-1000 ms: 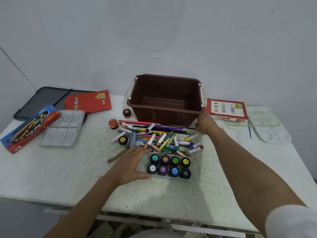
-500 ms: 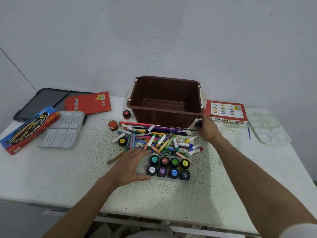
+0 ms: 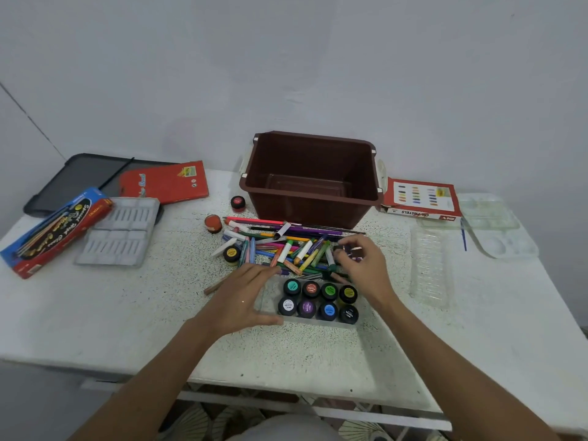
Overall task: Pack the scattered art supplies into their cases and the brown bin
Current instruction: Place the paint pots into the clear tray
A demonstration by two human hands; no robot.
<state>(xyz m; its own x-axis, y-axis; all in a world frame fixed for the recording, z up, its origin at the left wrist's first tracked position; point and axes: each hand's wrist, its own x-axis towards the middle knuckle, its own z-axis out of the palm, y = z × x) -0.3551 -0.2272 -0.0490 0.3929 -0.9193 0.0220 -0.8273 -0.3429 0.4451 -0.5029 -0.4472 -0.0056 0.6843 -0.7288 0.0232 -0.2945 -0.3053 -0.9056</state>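
Observation:
The empty brown bin (image 3: 305,203) stands at the back middle of the white table. In front of it lies a heap of crayons, markers and pencils (image 3: 286,249). A clear paint tray (image 3: 318,323) with two rows of dark paint jars sits nearest me. My left hand (image 3: 241,297) grips the tray's left end between thumb and fingers. My right hand (image 3: 366,272) hovers over the heap's right side, just behind the tray, and pinches a small dark paint jar (image 3: 345,249). Three loose jars lie left of the heap: a red-lidded one (image 3: 237,202), an orange one (image 3: 213,223) and a yellow one (image 3: 231,253).
At the left are a grey moulded insert (image 3: 121,230), a blue-and-red pencil box (image 3: 54,230), a red case (image 3: 165,183) and a black lid (image 3: 73,179). At the right lie an oil pastels box (image 3: 420,198), a clear plastic insert (image 3: 428,265) and a clear palette (image 3: 496,224).
My right hand took a small dark jar from beside the bin's right front corner and carried it back toward the tray. My left hand stayed on the tray's end.

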